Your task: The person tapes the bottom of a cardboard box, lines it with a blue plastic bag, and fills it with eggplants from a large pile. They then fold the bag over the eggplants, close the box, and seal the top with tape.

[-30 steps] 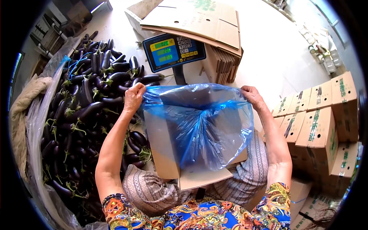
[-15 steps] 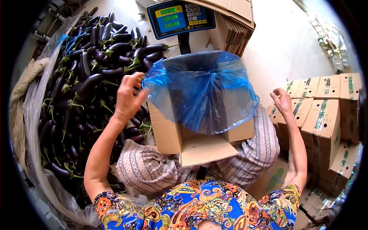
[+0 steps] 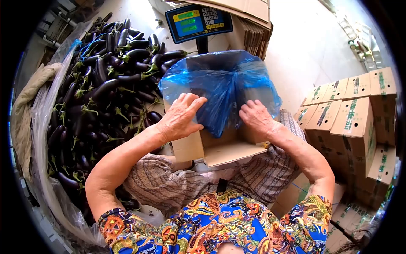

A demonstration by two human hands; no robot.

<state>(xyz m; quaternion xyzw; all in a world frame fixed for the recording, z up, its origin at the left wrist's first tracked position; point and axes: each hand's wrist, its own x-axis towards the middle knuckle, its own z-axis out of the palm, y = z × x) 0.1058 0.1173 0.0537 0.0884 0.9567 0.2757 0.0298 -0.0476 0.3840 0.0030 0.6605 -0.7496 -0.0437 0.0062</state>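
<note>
A blue plastic bag [image 3: 220,93] lies draped over and down into an open cardboard box [image 3: 234,153], its edges hanging past the far rim. My left hand [image 3: 181,117] is at the bag's near left side, thumb and fingers apart, with nothing held between them. At the bag's right side is my right hand [image 3: 257,118], its fingers bent down against the film; whether they pinch it is hard to see. The near flap of the box is folded outward above my lap.
A large heap of eggplants [image 3: 105,89] fills the left side, edged by clear plastic sheeting [image 3: 40,139]. Behind the box stands a scale display [image 3: 198,23], beside stacked flat cardboard [image 3: 253,36]. Closed cartons [image 3: 351,122] are piled at the right.
Both hands have come inward from either side of the box to the bag. The bag's near edge has been drawn inward and now hangs lower in the box.
</note>
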